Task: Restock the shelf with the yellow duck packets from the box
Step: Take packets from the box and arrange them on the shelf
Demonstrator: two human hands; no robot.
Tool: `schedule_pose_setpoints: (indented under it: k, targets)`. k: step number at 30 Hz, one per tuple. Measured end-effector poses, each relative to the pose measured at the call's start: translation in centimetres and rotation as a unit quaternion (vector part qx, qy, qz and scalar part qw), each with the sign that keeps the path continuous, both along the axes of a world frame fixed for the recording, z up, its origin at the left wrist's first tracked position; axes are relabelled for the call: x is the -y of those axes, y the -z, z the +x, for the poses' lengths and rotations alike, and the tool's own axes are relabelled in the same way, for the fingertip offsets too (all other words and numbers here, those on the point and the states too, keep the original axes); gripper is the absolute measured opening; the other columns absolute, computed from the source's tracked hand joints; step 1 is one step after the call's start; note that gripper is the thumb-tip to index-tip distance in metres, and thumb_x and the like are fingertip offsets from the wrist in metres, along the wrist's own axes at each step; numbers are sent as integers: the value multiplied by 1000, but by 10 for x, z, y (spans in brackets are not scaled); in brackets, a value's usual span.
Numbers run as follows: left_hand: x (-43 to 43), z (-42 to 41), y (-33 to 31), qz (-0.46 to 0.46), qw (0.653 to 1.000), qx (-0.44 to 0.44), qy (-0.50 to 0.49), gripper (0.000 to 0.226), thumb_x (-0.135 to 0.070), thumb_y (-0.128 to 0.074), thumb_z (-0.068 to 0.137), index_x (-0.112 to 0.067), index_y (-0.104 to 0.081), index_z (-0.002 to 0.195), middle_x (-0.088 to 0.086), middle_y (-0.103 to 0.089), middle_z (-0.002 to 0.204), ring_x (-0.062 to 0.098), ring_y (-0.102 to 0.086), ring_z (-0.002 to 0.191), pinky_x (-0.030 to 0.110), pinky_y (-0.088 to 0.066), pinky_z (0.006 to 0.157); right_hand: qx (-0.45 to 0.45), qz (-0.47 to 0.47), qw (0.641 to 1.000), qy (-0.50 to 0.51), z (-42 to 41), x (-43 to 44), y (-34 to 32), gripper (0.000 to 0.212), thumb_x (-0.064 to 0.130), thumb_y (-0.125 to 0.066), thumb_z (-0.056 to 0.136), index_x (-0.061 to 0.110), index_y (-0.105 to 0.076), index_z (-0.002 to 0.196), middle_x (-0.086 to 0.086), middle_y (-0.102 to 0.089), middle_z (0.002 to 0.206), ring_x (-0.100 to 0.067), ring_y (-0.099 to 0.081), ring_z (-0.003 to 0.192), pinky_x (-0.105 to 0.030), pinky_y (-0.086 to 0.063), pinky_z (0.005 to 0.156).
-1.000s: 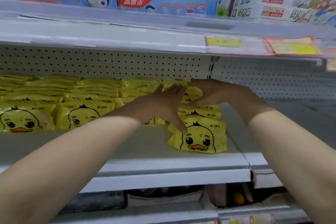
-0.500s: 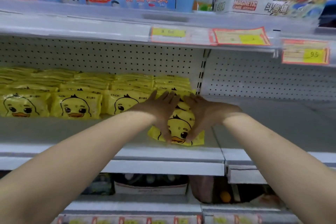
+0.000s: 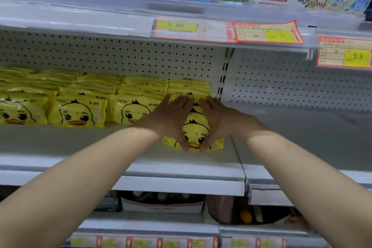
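Shelf [image 3: 100,147]: the middle tier, bare along its front edge and across the whole bay to your right.
Packet rows [image 3: 78,110]: yellow duck packets lie flat in overlapping columns from the left edge to the upright divider, faces up.
Front packet [image 3: 195,133]: it sits at the right end and juts forward of its neighbours' line. You look to be at the placing-and-squaring step.
Your left hand [image 3: 171,121]: spread flat on the packet's left side with fingers straight, pressing rather than gripping.
Your right hand [image 3: 221,121]: mirrors it on the right side, flat and unclenched, with thumbs almost meeting at the duck's beak.
Next move: likely slide the packet back level with the row, lift both palms, then fetch more. The supply box isn't identifiable here.
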State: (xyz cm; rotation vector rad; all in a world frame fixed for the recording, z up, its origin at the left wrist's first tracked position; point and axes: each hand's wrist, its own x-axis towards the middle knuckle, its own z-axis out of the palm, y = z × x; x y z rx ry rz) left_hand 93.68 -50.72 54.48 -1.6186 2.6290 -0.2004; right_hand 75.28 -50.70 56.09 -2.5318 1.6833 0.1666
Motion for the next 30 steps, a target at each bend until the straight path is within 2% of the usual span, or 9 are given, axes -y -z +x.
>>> schedule_pose_setpoints:
  k: [8,16,19,24,30]
  targets:
    - [6,-4,2,-17,999,-13,-26,150,-71,-80,47,-12,6,155,4,2,164,16,7,150,50,5,120,4,-28,1000,-11,1,13,2,153,57,-91,51,16,9,158,-9,10,166,-25,10,153,-42,-14,124]
    - [18,-12,1,-56,996,20,-71,147,-69,-79,54,-10,11,154,11,5,163,22,6,151,53,3,120,17,-100,995,-7,5,25,5,144,51,-94,50,17,-3,157,-8,-13,163,-25,-13,151,-43,-32,116]
    - [27,-11,2,-59,995,21,-82,151,-70,-80,51,-10,13,153,12,4,163,24,4,151,54,2,119,22,-109,994,-5,7,30,6,144,50,-94,49,18,-5,157,-8,-12,163,-24,-11,151,-44,-34,115]
    - [37,-11,2,-66,994,16,-91,150,-70,-81,48,-12,7,154,9,-5,163,24,-5,150,55,-3,119,34,-110,993,3,8,41,7,145,51,-95,46,21,-7,157,-5,-13,164,-23,-12,151,-46,-36,114]
    - [34,-14,4,-100,991,14,-87,142,-71,-79,49,-14,-4,154,5,-28,153,26,-25,143,58,-12,116,54,-123,991,2,5,34,9,141,49,-94,50,21,-7,157,-3,-16,163,-24,-17,149,-44,-37,112]
